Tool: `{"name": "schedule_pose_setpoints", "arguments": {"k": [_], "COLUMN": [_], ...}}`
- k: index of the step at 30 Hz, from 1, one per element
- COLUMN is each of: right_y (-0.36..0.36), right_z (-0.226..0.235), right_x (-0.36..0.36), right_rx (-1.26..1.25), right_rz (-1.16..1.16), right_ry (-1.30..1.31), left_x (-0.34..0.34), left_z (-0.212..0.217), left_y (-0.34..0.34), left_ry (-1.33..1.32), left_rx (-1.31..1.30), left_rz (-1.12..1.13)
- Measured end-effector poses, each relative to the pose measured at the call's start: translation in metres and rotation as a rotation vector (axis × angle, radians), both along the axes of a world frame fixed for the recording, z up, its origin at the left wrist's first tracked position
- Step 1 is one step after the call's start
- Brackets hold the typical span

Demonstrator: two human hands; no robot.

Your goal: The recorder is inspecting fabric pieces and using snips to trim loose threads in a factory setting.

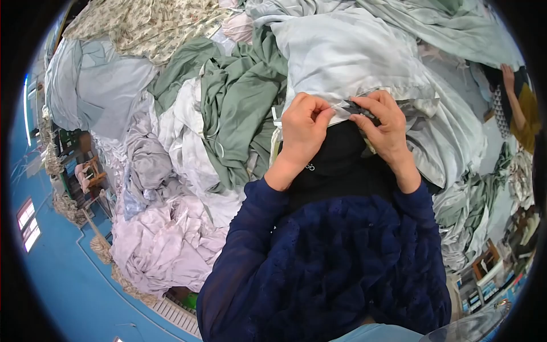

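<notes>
Head view: left hand (306,122) pinches at pale blue-white satiny fabric (347,54), near edge; right hand (386,122) grips small black snips (361,110), tips left.

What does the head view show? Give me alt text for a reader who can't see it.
A person's left hand pinches the edge of a pale cloth while the right hand holds a small dark tool beside it; green, white and pink fabric lies heaped at left.

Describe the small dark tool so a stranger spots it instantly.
Ahead of the navy blouse lies pale bluish-white cloth. Near its lower edge, the right hand grips a small, narrow, dark tool. It looks stiff, unlike the soft pale cloth and black fabric beside it.
</notes>
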State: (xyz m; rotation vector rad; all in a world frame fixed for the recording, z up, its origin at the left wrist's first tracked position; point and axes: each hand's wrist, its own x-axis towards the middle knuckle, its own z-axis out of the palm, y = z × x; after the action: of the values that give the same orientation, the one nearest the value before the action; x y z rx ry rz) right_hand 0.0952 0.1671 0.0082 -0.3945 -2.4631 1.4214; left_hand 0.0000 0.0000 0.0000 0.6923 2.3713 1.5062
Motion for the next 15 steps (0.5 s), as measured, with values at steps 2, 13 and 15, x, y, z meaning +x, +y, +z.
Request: {"name": "schedule_pose_setpoints", "arguments": {"k": [2, 13, 15], "right_y": [-0.001, 0.003, 0.003], "right_z": [0.001, 0.014, 0.018], "right_x": [-0.001, -0.007, -0.009], "right_rx": [0.000, 0.267, 0.278], "right_rz": [-0.001, 0.130, 0.154], "right_ry": [0.014, 0.085, 0.090], "left_x": [-0.002, 0.017, 0.019], "left_z": [0.001, -0.007, -0.008], "left_y": [-0.002, -0.019, -0.023], "left_ry": [-0.034, -0.200, -0.211], "left_rx": [0.006, 0.196, 0.231], "left_rz": [-0.003, -0.017, 0.004]}}
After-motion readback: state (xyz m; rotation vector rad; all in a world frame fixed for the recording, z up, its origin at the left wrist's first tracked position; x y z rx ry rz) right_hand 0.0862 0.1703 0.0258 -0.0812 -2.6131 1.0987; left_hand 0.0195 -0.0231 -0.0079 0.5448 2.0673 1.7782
